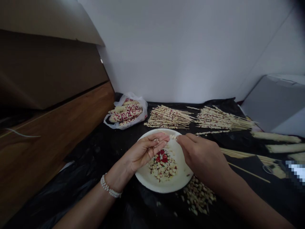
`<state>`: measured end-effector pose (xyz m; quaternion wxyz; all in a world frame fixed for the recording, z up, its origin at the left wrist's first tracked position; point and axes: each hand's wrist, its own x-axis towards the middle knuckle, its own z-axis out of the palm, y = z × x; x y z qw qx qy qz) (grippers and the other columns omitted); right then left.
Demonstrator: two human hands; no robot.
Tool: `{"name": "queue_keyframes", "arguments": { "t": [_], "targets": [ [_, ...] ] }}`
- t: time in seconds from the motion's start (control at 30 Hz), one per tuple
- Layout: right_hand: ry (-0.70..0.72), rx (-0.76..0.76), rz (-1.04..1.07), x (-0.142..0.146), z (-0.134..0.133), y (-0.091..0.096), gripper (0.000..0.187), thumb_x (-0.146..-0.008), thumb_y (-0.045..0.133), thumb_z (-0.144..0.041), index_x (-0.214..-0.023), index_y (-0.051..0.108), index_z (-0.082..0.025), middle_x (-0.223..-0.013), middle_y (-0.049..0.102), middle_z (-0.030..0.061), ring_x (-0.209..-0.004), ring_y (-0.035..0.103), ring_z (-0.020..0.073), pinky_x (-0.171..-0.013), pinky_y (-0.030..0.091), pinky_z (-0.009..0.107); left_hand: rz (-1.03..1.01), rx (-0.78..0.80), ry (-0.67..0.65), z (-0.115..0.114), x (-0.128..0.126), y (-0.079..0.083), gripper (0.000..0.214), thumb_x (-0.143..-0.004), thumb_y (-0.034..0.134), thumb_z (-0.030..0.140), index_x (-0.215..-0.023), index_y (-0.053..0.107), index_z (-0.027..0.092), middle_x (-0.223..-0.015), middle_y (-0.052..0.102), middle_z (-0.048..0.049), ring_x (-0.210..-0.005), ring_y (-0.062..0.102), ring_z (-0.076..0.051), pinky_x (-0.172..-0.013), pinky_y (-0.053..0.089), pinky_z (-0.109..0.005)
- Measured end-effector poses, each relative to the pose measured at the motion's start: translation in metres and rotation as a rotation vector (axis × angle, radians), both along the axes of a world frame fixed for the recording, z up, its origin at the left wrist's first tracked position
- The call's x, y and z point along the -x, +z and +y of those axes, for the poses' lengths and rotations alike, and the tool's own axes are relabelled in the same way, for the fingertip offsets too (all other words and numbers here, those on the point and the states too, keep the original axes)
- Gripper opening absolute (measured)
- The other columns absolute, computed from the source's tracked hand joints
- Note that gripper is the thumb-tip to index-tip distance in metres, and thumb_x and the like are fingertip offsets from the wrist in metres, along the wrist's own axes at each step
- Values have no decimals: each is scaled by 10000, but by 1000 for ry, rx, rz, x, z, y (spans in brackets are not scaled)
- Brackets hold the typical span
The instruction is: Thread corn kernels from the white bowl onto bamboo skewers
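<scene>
My right hand (202, 152) is closed around a thin wooden skewer (249, 172), whose tail sticks out beyond my wrist. A few pale corn kernels (173, 137) are threaded on its front end, close to my left fingertips. Palm up and cupped, my left hand (147, 148) holds loose kernels among its bent fingers; a beaded bracelet is on that wrist. Both hands are over the rim of a white plate (145, 183). Loose corn kernels (163, 170) in cream and dark red lie in the plate, around a red printed pattern.
Corn cobs (126, 114) fill a white plastic bag (111, 123) at the back left. Two piles of threaded skewers (169, 117) (214, 118) lie behind the plate. Bare cobs (276, 137) and plain sticks (247, 154) are at right; scattered kernels (200, 195) sit on the black sheet (95, 178).
</scene>
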<state>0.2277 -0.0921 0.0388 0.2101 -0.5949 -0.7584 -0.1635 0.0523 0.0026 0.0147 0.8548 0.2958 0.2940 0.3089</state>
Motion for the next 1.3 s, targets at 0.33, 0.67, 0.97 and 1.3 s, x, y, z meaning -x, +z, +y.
{"name": "queue_keyframes", "arguments": {
  "t": [0.33, 0.67, 0.97, 1.3],
  "targets": [
    [-11, 8, -3, 1, 0, 1, 187, -805, 435, -112, -779, 609, -177, -661, 554, 8, -535, 471, 137, -494, 211, 276, 11, 44, 39, 0, 1, -3, 197, -848, 501, -1, -961, 652, 56, -952, 705, -137, -855, 688, -156, -822, 540, -233],
    [-19, 59, -4, 4, -2, 6, 206, -804, 418, -99, -760, 603, -180, -645, 546, 4, -509, 433, 119, -488, 187, 267, -5, -26, 168, 1, 1, -2, 180, -783, 599, -28, -884, 673, 101, -903, 696, -71, -803, 668, -88, -796, 531, -154],
    [-44, 170, -14, 7, -2, 6, 198, -783, 436, -77, -772, 606, -179, -682, 576, 19, -520, 452, 129, -491, 183, 275, 43, 19, 311, 3, -1, -3, 207, -799, 595, -10, -955, 647, 115, -1014, 686, -93, -876, 681, -118, -768, 552, -162],
    [-44, 134, -16, 5, -2, 3, 209, -784, 415, -81, -750, 599, -175, -663, 566, 17, -501, 407, 112, -489, 164, 271, 0, 51, 301, 1, 0, 1, 169, -804, 620, 45, -950, 664, 118, -972, 700, -77, -851, 680, -110, -782, 546, -172]
  ]
}}
